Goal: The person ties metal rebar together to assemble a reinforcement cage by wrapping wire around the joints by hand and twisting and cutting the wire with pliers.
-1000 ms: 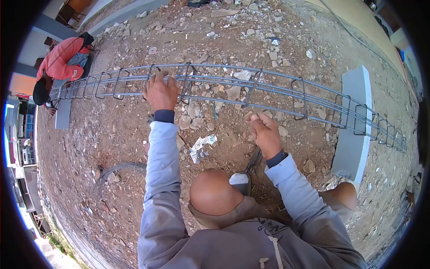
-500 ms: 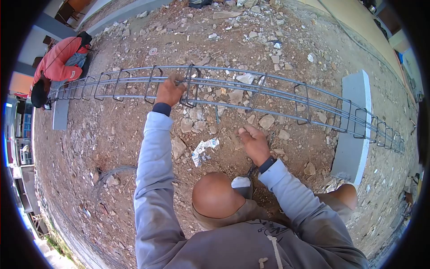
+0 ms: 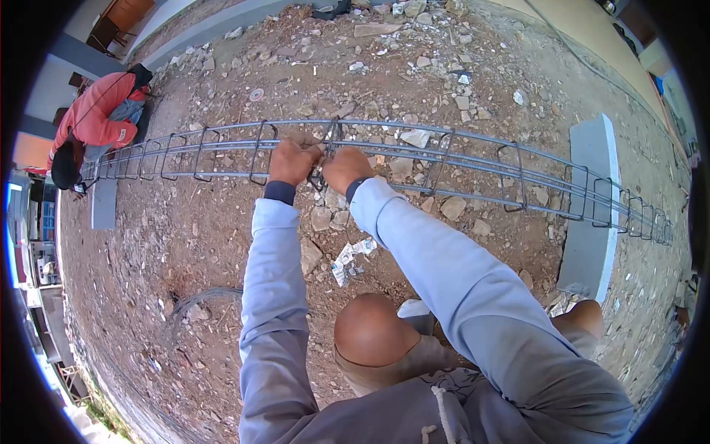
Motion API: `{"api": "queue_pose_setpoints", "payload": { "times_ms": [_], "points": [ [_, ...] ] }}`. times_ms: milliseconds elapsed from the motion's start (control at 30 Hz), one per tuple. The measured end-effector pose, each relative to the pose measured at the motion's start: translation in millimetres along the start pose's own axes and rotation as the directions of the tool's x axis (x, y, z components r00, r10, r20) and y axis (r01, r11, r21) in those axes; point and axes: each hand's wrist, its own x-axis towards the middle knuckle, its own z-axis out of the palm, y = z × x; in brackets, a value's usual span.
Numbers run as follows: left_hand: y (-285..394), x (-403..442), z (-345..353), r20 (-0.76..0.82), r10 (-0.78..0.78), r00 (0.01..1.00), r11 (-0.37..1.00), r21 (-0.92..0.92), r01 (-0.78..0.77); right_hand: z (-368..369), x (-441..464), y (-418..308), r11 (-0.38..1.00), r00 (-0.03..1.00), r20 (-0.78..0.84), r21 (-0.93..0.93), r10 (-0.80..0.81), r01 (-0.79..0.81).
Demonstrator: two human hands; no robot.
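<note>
- Rebar cage [image 3: 438, 156]: in front of the body, long axis running left to right, away from the chest and square to the left forearm [image 3: 274, 274] (bowed in appearance, perhaps by the wide lens).
- Left hand [image 3: 292, 163]: at the cage, just left of a dark stirrup [image 3: 333, 132], back of the hand upward.
- Right hand [image 3: 346, 169]: just right of the left hand, at the same stirrup, with the right forearm [image 3: 436, 251] slanting across to the left.
- Governing relation: stirrup crosswise to the long bars, directly ahead of both hands, with neither clearly nearer.
- Fingers: bent on both hands, tips partly hidden; impossible to tell whether clamped on bar, stirrup or wire.
- Toward the ends: right slab [image 3: 588, 251] and left slab [image 3: 103, 203], both crossed by the cage.
- Far left: co-worker [image 3: 96, 115] in a red top, bent over the cage's end, well apart.
</note>
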Motion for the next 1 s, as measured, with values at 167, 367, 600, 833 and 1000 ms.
{"api": "queue_pose_setpoints", "payload": {
  "times_ms": [167, 367, 600, 833, 1000],
  "points": [
    [-1.3, 2.0, 3.2, 0.049, -0.054, 0.997, 0.998, -0.035, 0.056, 18.9, 38.2, 12.3, 0.972, 0.987, 0.119, -0.196, -0.105, 0.127],
    [-6.3, -1.6, 8.2, -0.069, 0.012, 0.998, 0.996, 0.091, -0.005, -3.1, 11.6, 19.9, 0.998, 0.995, 0.089, 0.043, -0.040, 0.037],
    [8.7, -10.1, 7.1, -0.237, 0.036, 0.971, 0.960, 0.279, 0.032, -5.3, 5.8, 38.8, 0.990, 0.985, 0.097, 0.017, -0.141, 0.140],
    [7.0, -11.4, 16.8, 0.018, -0.009, 1.000, 0.993, -0.118, 0.011, -23.6, 12.9, 16.8, 0.990, 0.964, 0.264, -0.143, 0.034, 0.004],
    [-9.7, -8.7, -2.8, -0.016, -0.058, 0.998, 0.787, -0.616, 0.036, -51.2, 3.8, 25.1, 0.854, 0.943, 0.311, -0.453, -0.117, 0.255]
  ]
}}
